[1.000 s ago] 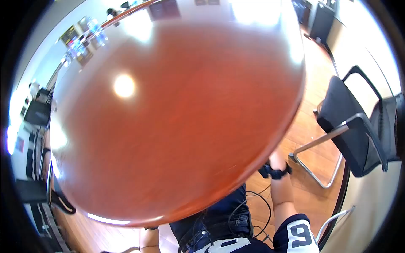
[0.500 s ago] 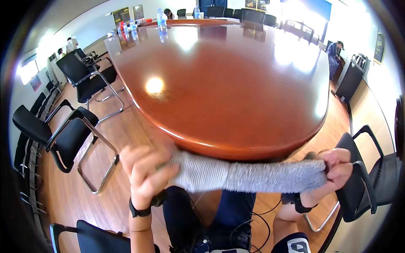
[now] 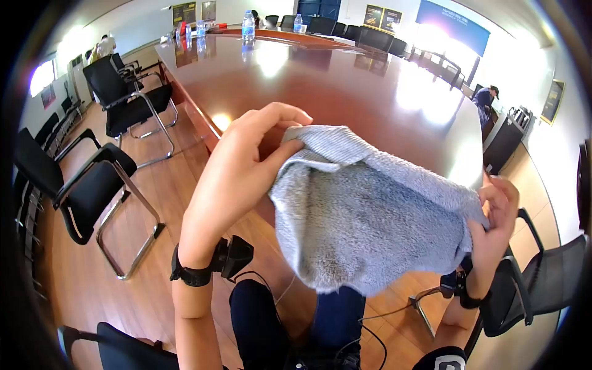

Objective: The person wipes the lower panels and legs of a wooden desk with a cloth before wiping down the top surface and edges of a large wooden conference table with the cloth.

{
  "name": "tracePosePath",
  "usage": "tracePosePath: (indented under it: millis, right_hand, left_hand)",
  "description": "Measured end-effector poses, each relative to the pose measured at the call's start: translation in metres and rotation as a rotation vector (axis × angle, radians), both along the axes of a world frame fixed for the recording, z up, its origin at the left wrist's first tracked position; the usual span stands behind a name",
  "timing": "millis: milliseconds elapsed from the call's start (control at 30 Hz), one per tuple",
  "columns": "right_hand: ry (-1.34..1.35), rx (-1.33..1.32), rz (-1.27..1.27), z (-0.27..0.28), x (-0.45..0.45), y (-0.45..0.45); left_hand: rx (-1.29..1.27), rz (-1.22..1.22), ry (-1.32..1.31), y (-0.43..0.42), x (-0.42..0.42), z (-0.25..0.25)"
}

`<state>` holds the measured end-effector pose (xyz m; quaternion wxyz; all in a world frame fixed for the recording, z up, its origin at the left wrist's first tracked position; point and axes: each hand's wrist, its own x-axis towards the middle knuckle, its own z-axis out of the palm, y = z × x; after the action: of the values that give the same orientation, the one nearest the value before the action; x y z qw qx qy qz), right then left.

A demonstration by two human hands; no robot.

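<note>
A grey cloth with a fluffy face and a finely ribbed face hangs spread between my hands, above my knees and in front of the table's near end. Along its upper edge a fold shows the ribbed side. My left hand pinches the upper left corner between thumb and fingers. At the right end my right hand grips the edge, its fingers curled and partly behind the cloth. Both wrists wear black straps, and a black device sits on the left one.
A glossy brown table stretches ahead, with water bottles at its far left. Black chairs stand to the left and right. Thin cables hang near my legs. A person is at the far right beside a dark cabinet.
The cloth was a narrow, stretched strip low over my lap. Now it is raised and opened out wide, with its fluffy face showing. My left hand has moved up and to the right.
</note>
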<state>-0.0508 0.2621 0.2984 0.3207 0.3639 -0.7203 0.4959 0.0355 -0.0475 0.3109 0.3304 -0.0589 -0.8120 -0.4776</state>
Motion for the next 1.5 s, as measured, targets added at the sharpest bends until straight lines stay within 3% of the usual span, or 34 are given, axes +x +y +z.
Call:
tracePosePath:
  millis: [33,67,100,167,267,333,433,567,667,833,1033,1367,1500]
  right_hand:
    - [0.107,0.01,-0.065,0.001,0.009,-0.003]
    - [0.273,0.2,-0.12,0.003,0.016,0.006]
    - [0.353,0.269,-0.064,0.001,0.023,0.006]
    - [0.469,0.784,0.001,0.019,0.04,-0.019]
    - [0.506,0.909,-0.29,0.014,0.05,-0.052]
    - [0.476,0.92,-0.282,0.017,0.051,-0.063]
    - [0.469,0.902,-0.302,0.018,0.057,-0.079]
    - [0.448,0.851,-0.366,0.015,0.071,-0.117]
    - [0.459,0.819,-0.406,0.006,0.076,-0.149]
    - [0.444,0.792,-0.431,-0.004,0.081,-0.206]
    - [0.538,0.866,-0.552,-0.005,0.082,-0.251]
    - [0.603,0.82,-0.506,-0.007,0.081,-0.259]
    - [0.64,0.77,-0.486,-0.01,0.078,-0.258]
  left_hand:
    - [-0.066,0.035,-0.01,-0.002,0.001,0.001]
    - [-0.067,0.036,-0.018,-0.003,-0.001,0.0]
    - [-0.069,0.043,-0.025,-0.005,-0.002,-0.001]
    - [-0.235,0.081,0.025,-0.012,-0.003,0.002]
    - [-0.56,0.256,0.288,-0.03,-0.007,-0.001]
    - [-0.686,0.341,0.492,-0.041,-0.007,-0.005]
    - [-0.246,0.096,0.479,-0.036,0.015,-0.024]
    - [-0.55,-0.035,0.419,-0.018,0.04,-0.019]
    - [-0.739,0.072,0.294,-0.026,0.028,-0.027]
    - [-0.467,0.125,0.353,-0.075,-0.001,-0.047]
    - [-0.33,0.256,0.355,-0.102,-0.02,-0.056]
    - [-0.483,0.399,0.352,-0.109,-0.02,-0.063]
    - [-0.394,0.329,0.369,-0.111,-0.02,-0.063]
